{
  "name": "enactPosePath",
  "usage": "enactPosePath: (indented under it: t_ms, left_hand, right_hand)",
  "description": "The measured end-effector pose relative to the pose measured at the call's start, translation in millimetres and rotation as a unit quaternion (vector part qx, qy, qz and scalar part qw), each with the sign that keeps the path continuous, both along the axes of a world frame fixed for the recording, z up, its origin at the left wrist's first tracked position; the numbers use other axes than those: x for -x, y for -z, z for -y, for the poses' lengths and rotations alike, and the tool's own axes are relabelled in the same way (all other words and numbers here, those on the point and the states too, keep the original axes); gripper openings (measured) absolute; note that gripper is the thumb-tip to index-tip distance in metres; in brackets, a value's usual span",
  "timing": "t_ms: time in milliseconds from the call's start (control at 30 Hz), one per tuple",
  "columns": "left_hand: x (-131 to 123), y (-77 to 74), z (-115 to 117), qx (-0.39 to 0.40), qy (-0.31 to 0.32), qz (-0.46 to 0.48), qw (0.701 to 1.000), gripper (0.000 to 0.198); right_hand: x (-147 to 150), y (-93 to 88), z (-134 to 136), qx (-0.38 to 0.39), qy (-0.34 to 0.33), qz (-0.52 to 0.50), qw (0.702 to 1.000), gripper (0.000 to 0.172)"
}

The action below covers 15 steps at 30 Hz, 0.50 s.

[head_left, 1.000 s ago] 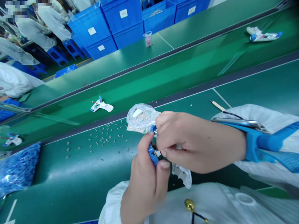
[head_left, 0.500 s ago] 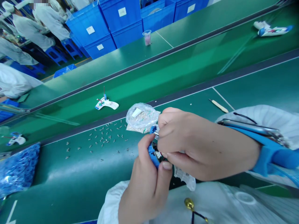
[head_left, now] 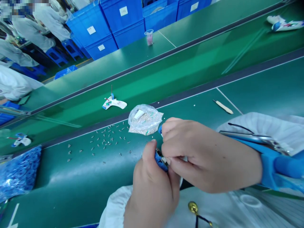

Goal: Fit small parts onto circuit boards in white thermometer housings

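Note:
Between the fingers and thumb of my left hand (head_left: 150,186) is a small blue plastic part (head_left: 161,161) with dark and pale pieces inside. My right hand (head_left: 199,155) is closed over its upper side, with thumb and forefinger pinched at a small pale piece (head_left: 164,160). A bit of blue also shows beyond the right knuckles; what that fist holds is mostly hidden. Just past my hands lies a clear plastic bag (head_left: 145,118) of small pale parts. Small metal pieces (head_left: 108,139) are scattered on the green bench left of it.
White pistol-shaped housings with blue ends (head_left: 116,103) ride the green conveyor belt (head_left: 166,74). A pale-handled pointed tool (head_left: 223,107) lies right. A bag of blue parts (head_left: 20,174) sits left. Across the belt are a plastic cup (head_left: 149,38), blue crates (head_left: 123,19) and people in white coats.
The housings on the belt have shifted to the right. My right hand has dropped slightly, and the blue part has turned and is more covered by my fingers.

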<state>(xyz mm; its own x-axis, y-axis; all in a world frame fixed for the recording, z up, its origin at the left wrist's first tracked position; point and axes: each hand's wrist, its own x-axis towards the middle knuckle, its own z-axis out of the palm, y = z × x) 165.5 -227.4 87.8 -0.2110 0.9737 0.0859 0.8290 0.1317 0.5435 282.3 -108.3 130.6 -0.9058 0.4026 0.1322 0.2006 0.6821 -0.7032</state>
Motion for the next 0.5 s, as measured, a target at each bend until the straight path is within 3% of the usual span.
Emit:
enactPosePath:
  t_ms: [133,233,333,400,433,467,500]
  left_hand:
    - [0,-3.5,-4,0.024,0.018,-0.019,0.999,0.043]
    - [5,-5.0,-8,0.076,0.038,0.040,0.996,0.043]
    - [11,-1.5,-10,0.097,0.053,0.103,0.988,0.055]
    - [15,2.3,-9,0.088,0.032,0.118,0.989,0.064]
    - [17,4.0,-9,0.083,0.017,0.121,0.989,0.066]
    - [18,5.3,-8,0.082,0.003,0.125,0.989,0.066]
    - [19,6.2,-8,0.086,-0.010,0.130,0.988,0.065]
  right_hand:
    - [0,4.8,1,0.002,-0.006,0.004,1.000,0.026]
    - [3,7.7,-5,0.010,-0.027,0.028,0.999,0.027]
    - [6,13.3,-29,0.028,-0.054,0.082,0.995,0.027]
    - [2,19.4,-60,0.028,0.034,0.128,0.991,0.024]
    - [-1,22.9,-79,0.015,0.124,0.152,0.980,0.020]
    - [-7,26.4,-100,-0.002,0.258,0.168,0.952,0.019]
    - [-13,29.9,-121,-0.023,0.328,0.171,0.929,0.024]
